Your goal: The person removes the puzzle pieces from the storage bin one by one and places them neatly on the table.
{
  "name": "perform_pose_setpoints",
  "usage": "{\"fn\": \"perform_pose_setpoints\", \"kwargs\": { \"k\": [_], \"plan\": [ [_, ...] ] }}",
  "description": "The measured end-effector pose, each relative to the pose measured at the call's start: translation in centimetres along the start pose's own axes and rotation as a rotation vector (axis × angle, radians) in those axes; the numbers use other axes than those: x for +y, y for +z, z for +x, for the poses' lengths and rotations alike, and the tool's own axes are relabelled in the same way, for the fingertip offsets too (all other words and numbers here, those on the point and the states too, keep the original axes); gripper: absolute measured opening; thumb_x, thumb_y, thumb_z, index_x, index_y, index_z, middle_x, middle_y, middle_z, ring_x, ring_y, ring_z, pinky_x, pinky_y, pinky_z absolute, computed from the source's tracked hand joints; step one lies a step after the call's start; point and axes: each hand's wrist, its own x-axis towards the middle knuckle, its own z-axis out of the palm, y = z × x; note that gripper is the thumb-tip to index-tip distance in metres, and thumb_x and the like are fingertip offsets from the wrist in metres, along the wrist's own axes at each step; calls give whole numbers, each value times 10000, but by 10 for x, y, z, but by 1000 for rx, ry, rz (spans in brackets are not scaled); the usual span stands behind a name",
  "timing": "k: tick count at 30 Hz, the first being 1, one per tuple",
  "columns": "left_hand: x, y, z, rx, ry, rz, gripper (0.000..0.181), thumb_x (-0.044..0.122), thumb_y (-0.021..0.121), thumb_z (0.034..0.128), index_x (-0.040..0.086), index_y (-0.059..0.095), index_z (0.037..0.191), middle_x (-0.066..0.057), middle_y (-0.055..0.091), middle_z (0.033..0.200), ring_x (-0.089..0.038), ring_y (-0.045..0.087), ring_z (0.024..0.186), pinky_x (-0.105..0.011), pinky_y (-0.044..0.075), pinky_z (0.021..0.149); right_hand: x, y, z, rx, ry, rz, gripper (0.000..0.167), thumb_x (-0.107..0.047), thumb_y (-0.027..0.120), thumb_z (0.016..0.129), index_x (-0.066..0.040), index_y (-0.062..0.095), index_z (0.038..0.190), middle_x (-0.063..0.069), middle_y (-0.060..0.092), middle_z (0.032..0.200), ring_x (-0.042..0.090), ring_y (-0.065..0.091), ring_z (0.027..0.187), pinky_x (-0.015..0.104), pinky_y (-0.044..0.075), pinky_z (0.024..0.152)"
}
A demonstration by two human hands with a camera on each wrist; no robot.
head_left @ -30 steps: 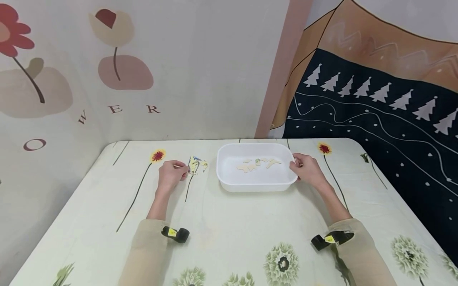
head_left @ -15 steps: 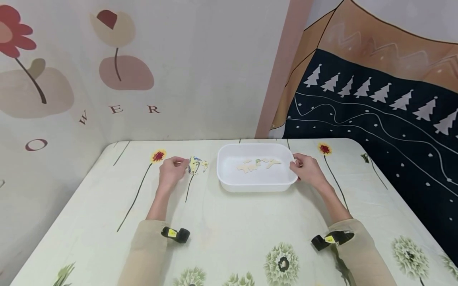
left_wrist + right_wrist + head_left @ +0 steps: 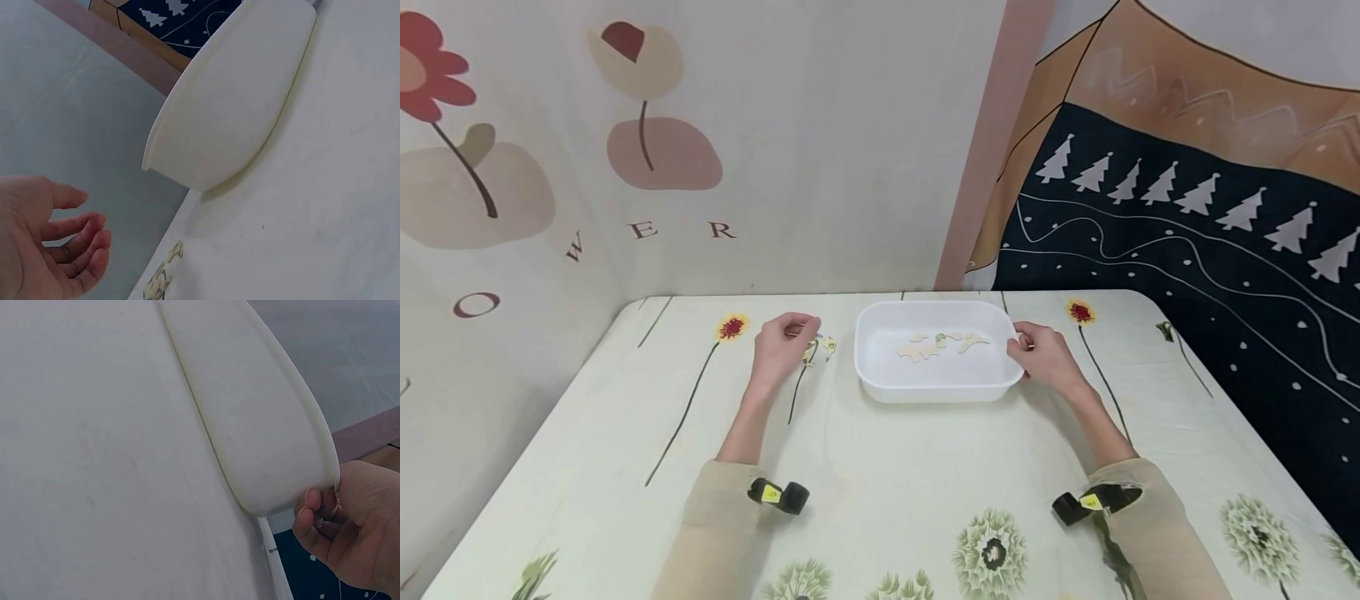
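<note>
A white plastic tub (image 3: 936, 393) stands on the table with several thin, irregular beige pieces (image 3: 917, 353) lying flat inside, one partly green. My right hand (image 3: 1043, 357) grips the tub's right end; in the right wrist view its fingers curl under the rim (image 3: 331, 450). To the left of the tub, on the cloth, lie patterned flat pieces (image 3: 828, 345) in yellow and blue, partly covered by my left hand (image 3: 784, 348). That hand is raised over them. In the left wrist view its fingers (image 3: 94, 269) are loosely bent, the thumb apart from them, and nothing shows between them.
A pale tablecloth (image 3: 865, 475) printed with flowers covers the table. Behind it rises a light wall (image 3: 820, 167), with a dark tree-patterned hanging (image 3: 1187, 242) at the right. Black wrist cameras (image 3: 793, 498) sit at both sleeves.
My left hand has lifted and shifted to the right, now hiding more of the patterned pieces. My right hand and the tub have stayed in place.
</note>
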Motion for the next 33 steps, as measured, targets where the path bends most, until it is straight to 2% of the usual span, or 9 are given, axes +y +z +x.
{"fn": "perform_pose_setpoints", "kwargs": {
  "k": [5, 12, 17, 25, 33],
  "plan": [
    [13, 11, -3, -21, 47, -27, 344, 279, 608, 1022, 11, 665, 1229, -172, 688, 1090, -339, 662, 1029, -273, 515, 750, -1, 0, 0, 4, -9, -5, 418, -109, 543, 966, 101, 545, 1328, 51, 451, 728, 195, 554, 579, 231, 467, 498],
    [25, 27, -3, -64, 111, -60, 290, 241, 621, 1012, 13, 686, 1180, -142, 687, 1035, -289, 672, 942, -282, 538, 760, -1, 0, 0, 4, -18, -11, 415, -111, 544, 966, 105, 549, 1321, 50, 447, 725, 192, 555, 577, 229, 470, 499],
    [31, 37, -3, -74, 125, -64, 265, 242, 641, 999, 31, 704, 1147, -117, 693, 999, -230, 655, 894, -293, 516, 772, 0, 0, 0, 1, -17, -14, 418, -109, 539, 966, 104, 544, 1325, 49, 446, 730, 188, 554, 577, 229, 463, 500],
    [38, 54, -3, -102, 182, -93, 234, 209, 655, 984, 26, 715, 1117, -106, 690, 966, -228, 636, 880, -299, 503, 785, 0, 0, 0, -5, -1, -11, 444, -104, 540, 971, 113, 517, 1358, 54, 462, 734, 191, 558, 584, 229, 468, 506],
    [45, 72, -4, -145, 193, -95, 190, 164, 660, 975, 24, 716, 1090, -82, 678, 926, -214, 616, 854, -296, 486, 787, -2, 0, 0, -4, 4, -14, 451, -112, 537, 970, 120, 515, 1356, 54, 452, 743, 186, 553, 595, 226, 474, 505]
  ]
}}
